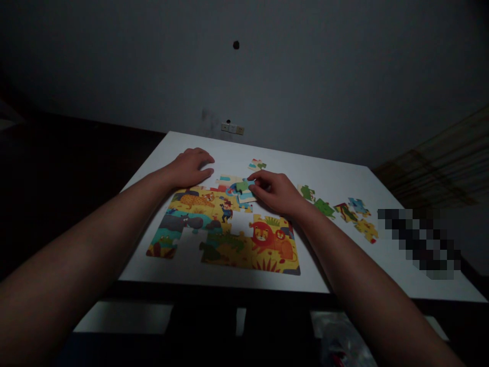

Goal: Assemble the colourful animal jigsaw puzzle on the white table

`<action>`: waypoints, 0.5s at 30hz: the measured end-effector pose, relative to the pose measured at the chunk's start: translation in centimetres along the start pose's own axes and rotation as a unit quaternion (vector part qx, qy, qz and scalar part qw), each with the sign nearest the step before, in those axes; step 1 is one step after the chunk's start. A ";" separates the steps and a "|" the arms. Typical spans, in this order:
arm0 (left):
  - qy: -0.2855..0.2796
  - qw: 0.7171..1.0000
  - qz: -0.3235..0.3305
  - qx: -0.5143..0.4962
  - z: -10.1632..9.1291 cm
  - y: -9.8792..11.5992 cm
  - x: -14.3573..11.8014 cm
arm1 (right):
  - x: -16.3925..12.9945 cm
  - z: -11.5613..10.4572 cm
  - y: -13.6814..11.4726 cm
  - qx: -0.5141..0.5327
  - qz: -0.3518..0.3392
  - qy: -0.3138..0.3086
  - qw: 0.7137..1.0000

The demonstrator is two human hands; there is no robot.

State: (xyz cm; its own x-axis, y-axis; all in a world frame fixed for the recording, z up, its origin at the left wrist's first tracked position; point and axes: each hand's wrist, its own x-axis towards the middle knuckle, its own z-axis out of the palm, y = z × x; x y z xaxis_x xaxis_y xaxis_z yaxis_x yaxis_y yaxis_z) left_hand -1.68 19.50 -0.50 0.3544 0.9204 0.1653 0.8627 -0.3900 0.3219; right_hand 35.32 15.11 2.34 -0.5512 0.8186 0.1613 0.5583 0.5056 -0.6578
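A partly joined jigsaw puzzle (229,244) with a leopard, hippo, crocodile and lions lies on the white table, with gaps at its lower left and in its middle. My right hand (275,191) pinches a green and pale blue puzzle piece (246,192) between thumb and fingers, over the puzzle's upper edge. Whether that piece touches those under it I cannot tell. My left hand (194,167) rests on the table beyond the puzzle's upper left corner, thumb and fingers apart, holding nothing. A loose puzzle piece (256,164) lies just beyond my right hand.
To the right of my right forearm lie several loose puzzle pieces, among them a green piece (324,208), a blue one (359,206) and a yellow one (367,229). A pixelated dark object (420,242) is at the table's right end. Wall sockets (233,128) sit behind the table (183,270).
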 end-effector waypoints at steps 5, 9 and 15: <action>-0.002 1.000 -0.005 0.004 -0.1 0.3 -0.1 | 0.0 0.0 0.1 0.002 0.001 0.003 1.000; -0.005 1.000 -0.001 0.006 -0.1 0.4 -0.1 | -0.1 0.1 -0.1 0.009 -0.001 0.000 1.000; -0.008 1.000 -0.002 0.009 -0.1 0.5 0.0 | -0.1 0.1 -0.2 0.016 0.002 -0.001 1.000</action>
State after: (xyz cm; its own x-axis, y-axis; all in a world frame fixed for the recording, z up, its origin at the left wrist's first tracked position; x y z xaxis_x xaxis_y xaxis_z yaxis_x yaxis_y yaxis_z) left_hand -1.32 19.31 -0.28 0.3561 0.9226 0.1482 0.8708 -0.3852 0.3057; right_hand 35.19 14.90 2.36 -0.5505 0.8198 0.1579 0.5394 0.4936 -0.6822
